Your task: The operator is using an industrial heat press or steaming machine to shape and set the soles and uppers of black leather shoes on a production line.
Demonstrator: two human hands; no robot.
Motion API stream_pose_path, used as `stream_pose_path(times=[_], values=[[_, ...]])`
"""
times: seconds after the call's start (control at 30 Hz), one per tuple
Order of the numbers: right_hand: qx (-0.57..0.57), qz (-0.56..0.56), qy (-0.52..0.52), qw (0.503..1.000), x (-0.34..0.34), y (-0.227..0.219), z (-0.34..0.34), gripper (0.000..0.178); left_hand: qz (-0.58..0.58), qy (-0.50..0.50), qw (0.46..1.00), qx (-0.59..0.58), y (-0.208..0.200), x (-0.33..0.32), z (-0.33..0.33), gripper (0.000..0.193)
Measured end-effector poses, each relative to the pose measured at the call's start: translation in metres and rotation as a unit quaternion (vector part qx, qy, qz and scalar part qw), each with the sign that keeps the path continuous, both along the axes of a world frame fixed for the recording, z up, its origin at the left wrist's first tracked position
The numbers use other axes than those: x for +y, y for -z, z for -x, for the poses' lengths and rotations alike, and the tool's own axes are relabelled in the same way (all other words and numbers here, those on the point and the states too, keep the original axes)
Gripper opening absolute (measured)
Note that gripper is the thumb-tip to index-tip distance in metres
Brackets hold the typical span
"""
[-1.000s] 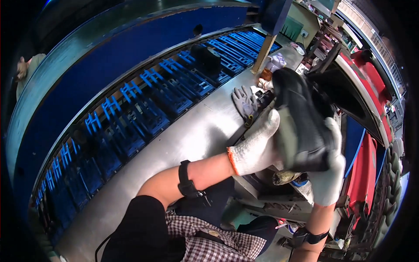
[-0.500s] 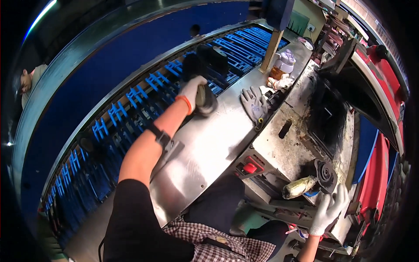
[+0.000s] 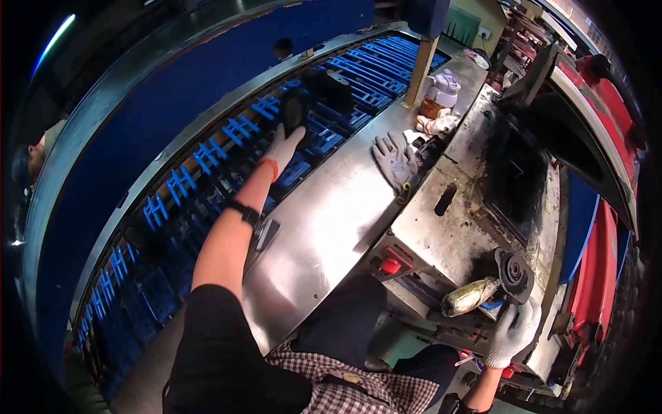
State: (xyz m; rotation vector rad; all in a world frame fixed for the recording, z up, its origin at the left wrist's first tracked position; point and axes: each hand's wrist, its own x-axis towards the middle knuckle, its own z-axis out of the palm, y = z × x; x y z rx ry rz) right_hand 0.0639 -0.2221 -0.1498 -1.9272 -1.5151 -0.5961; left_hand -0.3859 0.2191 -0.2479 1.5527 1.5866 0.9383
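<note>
Two hands: left [image 3: 284, 147] touching one shoe [image 3: 293, 109], right [image 3: 514, 331] beside one disc [image 3: 516, 273].

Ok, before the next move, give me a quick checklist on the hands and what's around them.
1. Left hand gloved: ok.
2. Left hand at the dark item by the blue slats: ok.
3. Firm grip on that item: cannot tell.
4. Right hand free of the black round part: cannot tell, very close.
5. Loose grey glove apart from both hands: ok.
6. Red button apart from both hands: ok.
</note>
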Motion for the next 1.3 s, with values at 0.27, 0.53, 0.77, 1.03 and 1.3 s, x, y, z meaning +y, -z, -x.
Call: stream_pose_path(times=[0.27,0.53,0.77,1.03,1.3], values=[[-0.009,0.007,0.012,1.0,-0.008,0.008,-0.015,0.027,0.001,-0.4,0.793,0.46,-0.041,-0.161,0.192,0.094],[0.095,-0.008,-0.024,0.995,0.006,0.037,-0.026,0.026,-0.161,-0.603,0.773,0.11,-0.022,-0.281,0.518,0.097],[0.079,-0.05,-0.049,0.994,0.007,0.013,-0.013,0.025,0.059,-0.518,0.845,-0.12,-0.027,-0.29,0.513,0.047],[0.239,-0.174,-0.107,0.949,-0.001,-0.028,0.008,0.019,0.062,-0.298,0.81,-0.501,0.023,-0.317,0.287,0.047],[0.293,0.046,-0.388,0.873,0.048,-0.121,0.083,0.03,0.12,0.114,0.752,-0.638,-0.091,-0.301,0.058,0.074]])
